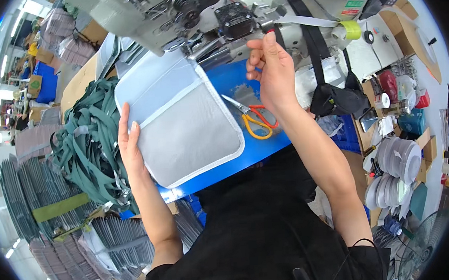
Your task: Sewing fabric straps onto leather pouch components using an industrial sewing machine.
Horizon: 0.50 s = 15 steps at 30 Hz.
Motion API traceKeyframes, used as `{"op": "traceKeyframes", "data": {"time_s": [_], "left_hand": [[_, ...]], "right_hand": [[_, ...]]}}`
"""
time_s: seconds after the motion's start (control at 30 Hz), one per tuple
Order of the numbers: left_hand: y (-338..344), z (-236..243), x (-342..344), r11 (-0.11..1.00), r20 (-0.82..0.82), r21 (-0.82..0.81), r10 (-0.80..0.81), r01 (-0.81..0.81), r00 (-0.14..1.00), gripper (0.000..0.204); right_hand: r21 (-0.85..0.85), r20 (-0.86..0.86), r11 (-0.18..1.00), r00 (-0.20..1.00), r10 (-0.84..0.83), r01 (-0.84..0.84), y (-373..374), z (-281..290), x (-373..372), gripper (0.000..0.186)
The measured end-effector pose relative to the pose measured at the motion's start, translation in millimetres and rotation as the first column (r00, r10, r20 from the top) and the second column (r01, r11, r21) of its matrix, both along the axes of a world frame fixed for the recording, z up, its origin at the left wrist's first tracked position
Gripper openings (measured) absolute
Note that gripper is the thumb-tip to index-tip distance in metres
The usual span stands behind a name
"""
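My left hand (129,146) is at the left edge of a flat grey fabric pouch panel (187,129) with rounded corners, white edge binding and a pale band across it. Thumb and a finger show along that edge; the other fingers are hidden. The panel's far right side lies by the metal binding guide (211,55) of a sewing machine (138,21). My right hand (276,71) is raised beside the machine head, its fingers curled. One fingertip meets a small red-ended part (269,30); what it holds, if anything, is hard to make out. Scissors (254,119) with orange and yellow handles lie right of the panel.
A blue work surface (211,167) lies under the panel. Green webbing straps (87,144) are heaped on the left, near stacked panels (56,193). White tape (310,20) runs to the machine. A black bag (338,98) and tape rolls (397,159) are on the right.
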<state>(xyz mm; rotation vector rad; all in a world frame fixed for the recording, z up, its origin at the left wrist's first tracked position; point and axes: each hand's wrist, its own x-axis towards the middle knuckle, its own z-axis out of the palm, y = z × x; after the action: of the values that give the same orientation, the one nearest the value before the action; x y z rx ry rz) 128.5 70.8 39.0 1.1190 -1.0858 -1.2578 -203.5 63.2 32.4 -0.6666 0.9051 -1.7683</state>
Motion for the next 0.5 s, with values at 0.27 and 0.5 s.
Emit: {"op": "traceKeyframes", "data": {"time_s": [0.27, 0.5], "left_hand": [[-3.2, 3.1, 10.2, 0.998, 0.058, -0.059, -0.012, 0.016, 0.998, 0.061], [-17.3, 8.8, 14.5, 0.995, 0.104, -0.094, 0.024, -0.014, 0.994, 0.061]], "right_hand": [[0.116, -0.309, 0.895, 0.840, 0.445, -0.432, 62.5, -21.1, 41.8, 0.027], [-0.018, 0.220, 0.909, 0.885, 0.410, -0.417, 66.3, -17.7, 58.4, 0.031]]}}
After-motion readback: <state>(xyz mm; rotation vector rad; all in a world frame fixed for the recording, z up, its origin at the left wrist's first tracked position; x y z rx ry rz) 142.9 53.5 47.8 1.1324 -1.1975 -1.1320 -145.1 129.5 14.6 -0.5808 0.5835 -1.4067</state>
